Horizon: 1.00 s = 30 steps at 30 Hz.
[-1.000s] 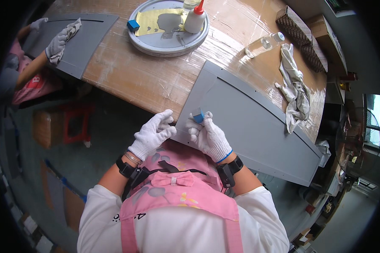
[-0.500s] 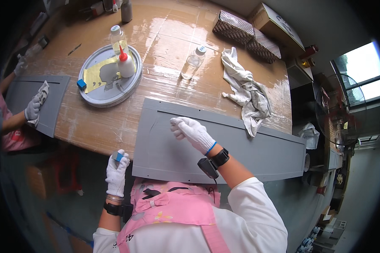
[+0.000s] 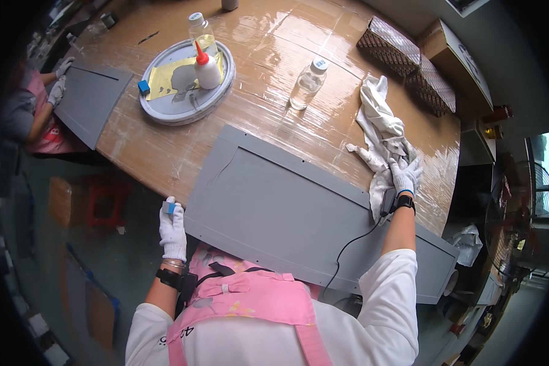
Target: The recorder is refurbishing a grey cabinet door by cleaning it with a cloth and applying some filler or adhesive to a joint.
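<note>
In my gloved left hand [image 3: 173, 236], just off the near left edge of the panel, is a small blue-and-grey block [image 3: 169, 208], gripped between thumb and fingers. A long grey panel [image 3: 280, 201] with a raised border and small holes lies in front of me, its near edge over the table's front. My gloved right hand [image 3: 406, 175] is on a crumpled white cloth [image 3: 381, 119] beyond the panel's far edge, fingers curled into its folds. Part of the cloth hangs over the panel's rim.
On the table [image 3: 262, 119] stand a round grey lid [image 3: 183, 119] with a red-tipped bottle [image 3: 208, 72], a blue block [image 3: 143, 86] and a clear bottle [image 3: 308, 85]. Patterned boxes [image 3: 389, 47] sit at the far right. A co-worker's gloved hands [image 3: 57, 91] touch another grey panel [image 3: 91, 94].
My right hand has moved right from above the panel to the white cloth and taken hold of it. My left hand still holds the block. The view has shifted to the right.
</note>
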Motion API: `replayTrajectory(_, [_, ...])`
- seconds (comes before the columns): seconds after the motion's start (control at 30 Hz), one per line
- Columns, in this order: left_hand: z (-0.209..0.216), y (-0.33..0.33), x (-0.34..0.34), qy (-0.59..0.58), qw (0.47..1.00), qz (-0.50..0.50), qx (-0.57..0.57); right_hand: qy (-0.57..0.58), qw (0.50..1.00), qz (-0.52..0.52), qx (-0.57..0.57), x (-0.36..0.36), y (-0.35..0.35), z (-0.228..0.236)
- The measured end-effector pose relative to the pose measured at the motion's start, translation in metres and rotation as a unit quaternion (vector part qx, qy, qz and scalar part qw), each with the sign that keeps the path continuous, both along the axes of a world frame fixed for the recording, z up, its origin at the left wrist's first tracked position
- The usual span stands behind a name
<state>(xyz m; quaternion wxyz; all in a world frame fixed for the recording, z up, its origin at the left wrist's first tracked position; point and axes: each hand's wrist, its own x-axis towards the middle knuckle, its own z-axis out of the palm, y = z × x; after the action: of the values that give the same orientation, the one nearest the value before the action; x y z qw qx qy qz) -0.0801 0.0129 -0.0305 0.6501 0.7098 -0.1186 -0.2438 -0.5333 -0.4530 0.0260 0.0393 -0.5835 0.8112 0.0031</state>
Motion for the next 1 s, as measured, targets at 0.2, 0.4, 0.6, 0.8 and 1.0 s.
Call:
replayTrajectory(0.2, [-0.001,-0.003,-0.01,-0.004,1.0,0.014,0.008,-0.086,0.952,0.078,-0.282,-0.063,0.026,-0.036])
replayTrajectory(0.4, [-0.004,-0.009,-0.006,-0.077,0.994,-0.002,0.075,-0.474,0.871,0.065,-0.108,-0.012,0.083,0.083])
replayTrajectory(0.6, [-0.007,-0.016,-0.003,-0.083,0.996,-0.036,0.028,-0.049,0.85,0.508,0.131,0.152,0.161,0.121])
replayTrajectory(0.8, [-0.025,-0.014,0.001,-0.208,0.977,-0.014,0.032,0.003,0.761,0.64,-0.103,0.288,0.23,0.042])
replayTrajectory(1.0, [-0.009,-0.009,0.0,-0.101,0.994,-0.045,0.019,-0.118,0.801,0.585,-0.048,0.327,0.232,0.013])
